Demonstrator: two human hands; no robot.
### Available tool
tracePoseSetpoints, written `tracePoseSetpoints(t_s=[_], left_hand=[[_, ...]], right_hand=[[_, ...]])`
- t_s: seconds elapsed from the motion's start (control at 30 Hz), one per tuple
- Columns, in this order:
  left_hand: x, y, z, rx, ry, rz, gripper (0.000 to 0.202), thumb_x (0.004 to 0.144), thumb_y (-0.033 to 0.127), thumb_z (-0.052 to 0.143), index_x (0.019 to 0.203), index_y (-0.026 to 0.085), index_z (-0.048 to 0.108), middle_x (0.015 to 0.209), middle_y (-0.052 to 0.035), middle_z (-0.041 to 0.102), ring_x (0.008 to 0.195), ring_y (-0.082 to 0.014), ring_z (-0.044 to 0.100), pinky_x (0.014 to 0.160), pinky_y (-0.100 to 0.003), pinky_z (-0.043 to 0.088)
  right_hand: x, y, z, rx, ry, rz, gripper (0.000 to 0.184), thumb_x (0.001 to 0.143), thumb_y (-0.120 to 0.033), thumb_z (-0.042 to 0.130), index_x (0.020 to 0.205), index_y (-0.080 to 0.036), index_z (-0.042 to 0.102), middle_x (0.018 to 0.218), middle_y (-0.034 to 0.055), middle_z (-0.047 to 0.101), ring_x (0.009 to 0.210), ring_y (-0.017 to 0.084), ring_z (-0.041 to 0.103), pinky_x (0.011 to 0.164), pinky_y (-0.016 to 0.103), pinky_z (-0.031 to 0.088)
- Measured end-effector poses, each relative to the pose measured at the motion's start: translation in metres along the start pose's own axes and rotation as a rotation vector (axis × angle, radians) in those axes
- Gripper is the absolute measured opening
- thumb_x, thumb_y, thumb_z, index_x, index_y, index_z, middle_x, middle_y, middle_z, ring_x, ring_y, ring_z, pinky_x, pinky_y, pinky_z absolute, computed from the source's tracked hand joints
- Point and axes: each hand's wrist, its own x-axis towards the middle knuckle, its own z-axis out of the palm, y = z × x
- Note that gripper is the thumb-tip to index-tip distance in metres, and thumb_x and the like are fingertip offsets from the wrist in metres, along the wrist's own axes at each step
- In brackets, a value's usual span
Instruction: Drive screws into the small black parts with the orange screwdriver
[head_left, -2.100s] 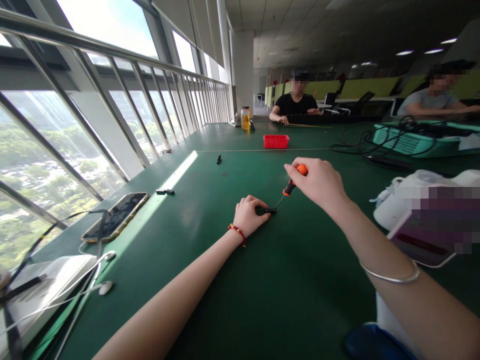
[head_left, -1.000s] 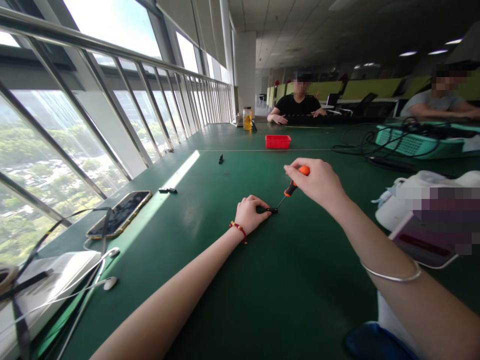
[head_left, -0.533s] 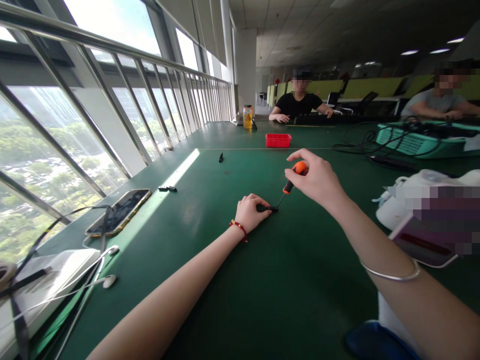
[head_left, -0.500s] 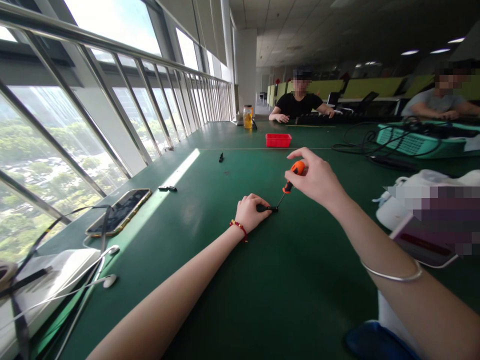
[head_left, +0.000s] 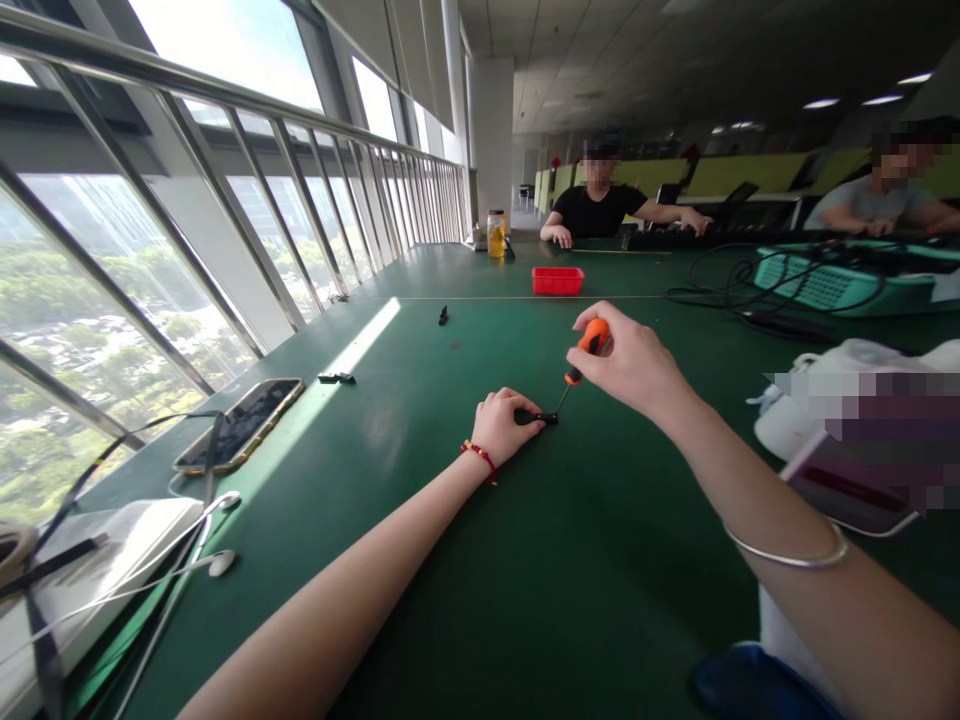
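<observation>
My left hand (head_left: 501, 424) rests on the green table (head_left: 420, 520), fingers curled around a small black part (head_left: 541, 417) that it pins to the surface. My right hand (head_left: 634, 360) pinches the orange and black handle of a small screwdriver (head_left: 583, 352). The thin shaft slants down to the left and its tip meets the black part. A red bead bracelet is on my left wrist, a silver bangle on my right.
A phone (head_left: 240, 425) and white earphones (head_left: 217, 530) lie at left. Small black pieces (head_left: 335, 378), (head_left: 442, 316) sit further out, a red tray (head_left: 557, 281) and a jar (head_left: 494, 235) beyond. Two people sit at the far end. Cables and a teal device (head_left: 832, 283) at right.
My right hand's fingers have shifted around the screwdriver handle, turning it. The left hand stays on the black part. The far person has stretched an arm out to the right.
</observation>
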Motion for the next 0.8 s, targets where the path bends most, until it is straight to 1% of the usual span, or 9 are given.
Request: tracePoseSetpoints(t_s=[0.03,0.1,0.17,0.27,0.37,0.53,0.8], left_hand=[[0.0,0.0,0.0,-0.002,0.002,0.0,0.015,0.073,0.031,0.065,0.086,0.024,0.07,0.101,-0.0016,0.062,0.099,-0.0228,0.053,0.089,-0.039,0.04],[0.0,0.0,0.0,-0.005,0.005,0.0,0.015,0.073,0.031,0.065,0.086,0.024,0.07,0.101,-0.0015,0.062,0.099,-0.0227,0.053,0.089,-0.039,0.04],[0.0,0.0,0.0,-0.006,0.005,0.005,0.016,0.073,0.031,0.065,0.086,0.024,0.07,0.1,-0.0016,0.062,0.099,-0.0229,0.053,0.089,-0.039,0.04],[0.0,-0.001,0.0,-0.004,0.004,0.006,0.016,0.073,0.032,0.065,0.086,0.024,0.07,0.101,-0.0018,0.062,0.098,-0.023,0.053,0.088,-0.039,0.04],[0.0,-0.001,0.001,0.0,0.006,0.006,0.016,0.073,0.032,0.065,0.086,0.023,0.069,0.101,-0.0017,0.062,0.098,-0.0229,0.054,0.089,-0.039,0.04],[0.001,-0.002,0.001,0.006,0.006,0.007,0.017,0.073,0.033,0.065,0.086,0.023,0.069,0.101,-0.0018,0.062,0.098,-0.0232,0.053,0.088,-0.039,0.04],[0.001,-0.002,0.003,-0.002,0.011,0.011,0.016,0.073,0.032,0.065,0.086,0.024,0.07,0.101,-0.0017,0.062,0.098,-0.0229,0.053,0.088,-0.039,0.04]], right_hand=[[0.0,-0.001,0.0,-0.013,0.007,-0.007,0.022,0.072,-0.044,0.055,0.082,-0.024,0.054,0.06,-0.0023,0.055,0.052,0.014,0.048,0.048,0.024,0.029],[-0.002,-0.003,0.0,-0.036,0.037,-0.035,0.025,0.077,-0.047,0.05,0.073,-0.023,0.053,0.057,-0.0015,0.053,0.051,0.014,0.047,0.047,0.024,0.027],[-0.004,-0.006,0.001,-0.037,0.074,-0.075,0.027,0.08,-0.046,0.047,0.068,-0.022,0.052,0.054,-0.0014,0.05,0.049,0.013,0.045,0.047,0.024,0.027],[-0.007,-0.01,0.004,0.015,0.097,-0.117,0.025,0.081,-0.043,0.048,0.07,-0.021,0.053,0.055,-0.0017,0.05,0.049,0.012,0.044,0.047,0.024,0.028],[-0.008,-0.012,0.008,0.062,0.07,-0.13,0.022,0.08,-0.041,0.049,0.07,-0.021,0.053,0.056,-0.0019,0.051,0.05,0.012,0.044,0.049,0.023,0.029],[-0.009,-0.012,0.01,0.068,0.074,-0.122,0.023,0.08,-0.041,0.049,0.068,-0.021,0.051,0.054,-0.0025,0.049,0.05,0.012,0.043,0.048,0.023,0.028],[-0.009,-0.012,0.01,0.024,0.07,-0.1,0.024,0.08,-0.043,0.049,0.068,-0.022,0.053,0.053,-0.0023,0.05,0.05,0.012,0.044,0.048,0.024,0.027]])
